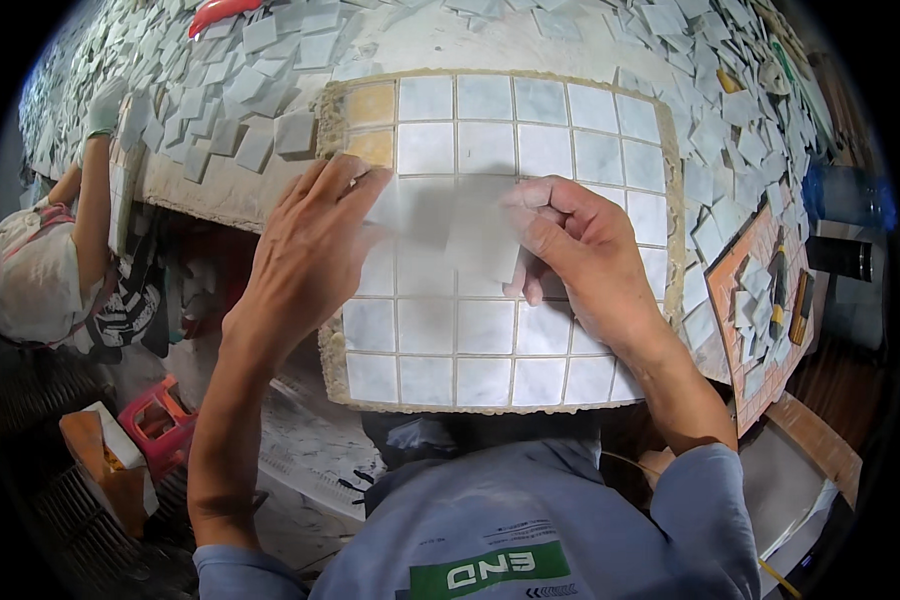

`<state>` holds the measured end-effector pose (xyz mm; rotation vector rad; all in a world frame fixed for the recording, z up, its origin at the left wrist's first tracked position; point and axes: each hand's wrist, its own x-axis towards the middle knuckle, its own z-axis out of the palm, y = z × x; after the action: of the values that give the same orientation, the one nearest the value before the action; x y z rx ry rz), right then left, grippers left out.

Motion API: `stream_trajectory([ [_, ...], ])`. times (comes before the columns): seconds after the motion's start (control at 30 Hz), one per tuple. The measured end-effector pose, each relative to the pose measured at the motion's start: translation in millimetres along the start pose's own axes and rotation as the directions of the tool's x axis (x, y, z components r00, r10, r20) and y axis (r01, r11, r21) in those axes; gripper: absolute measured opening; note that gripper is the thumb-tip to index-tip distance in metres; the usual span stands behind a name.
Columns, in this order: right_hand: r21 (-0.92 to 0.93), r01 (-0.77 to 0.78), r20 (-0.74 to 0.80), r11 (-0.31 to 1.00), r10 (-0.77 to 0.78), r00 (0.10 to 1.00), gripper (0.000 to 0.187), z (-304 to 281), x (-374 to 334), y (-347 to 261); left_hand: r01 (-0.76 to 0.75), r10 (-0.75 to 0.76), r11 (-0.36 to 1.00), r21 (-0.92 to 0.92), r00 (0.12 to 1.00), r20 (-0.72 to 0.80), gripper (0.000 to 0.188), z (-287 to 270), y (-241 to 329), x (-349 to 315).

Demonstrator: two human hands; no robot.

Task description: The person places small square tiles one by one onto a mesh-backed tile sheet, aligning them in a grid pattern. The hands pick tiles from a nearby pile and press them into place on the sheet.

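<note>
Far left: a co-worker in a pale shirt (30, 280), gloved hand (105, 105) raised to the desk edge. Lower left: an orange and white box (105, 465) beside a pink plastic crate (160, 420).

The desk (410, 40) is rough, pale and gritty, strewn with loose square pale grey tile pieces (230, 100), matte and overlapping.

Centre: a square sheet of glossy white-grey marble mosaic tiles (490, 350), set in a regular grid with thin joints and a crumbly beige border. Two tiles at its top left corner are yellow-tan. The sheet lies at the near desk edge, directly before the person.

Left hand (310, 250): flat, fingers extended together, pressing on the sheet's left part; grip open, nothing held.

Between the hands a blurred pale square tile (480, 235) lies over the sheet.

Right hand (580, 250): fingers curled, grip pinched on the blurred tile's right edge.

Right: an orange flat board (740, 275) carrying more tile pieces and small yellow and dark tools.
</note>
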<state>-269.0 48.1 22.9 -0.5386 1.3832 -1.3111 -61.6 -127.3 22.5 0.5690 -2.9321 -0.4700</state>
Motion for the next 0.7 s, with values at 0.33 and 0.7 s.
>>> stream_trajectory([
  [0.33,0.123,0.076,0.055,0.99,-0.083,0.995,0.026,-13.4,-10.3,3.7,-0.043,0.033,0.988,0.147,0.997,0.072,0.056,-6.8,4.6,6.3],
  [0.7,-0.538,0.599,0.102,0.592,-0.66,0.744,0.029,-8.5,-41.3,15.7,0.303,-0.379,0.247,-0.92,0.904,0.196,0.043,-5.6,55.1,-14.8],
])
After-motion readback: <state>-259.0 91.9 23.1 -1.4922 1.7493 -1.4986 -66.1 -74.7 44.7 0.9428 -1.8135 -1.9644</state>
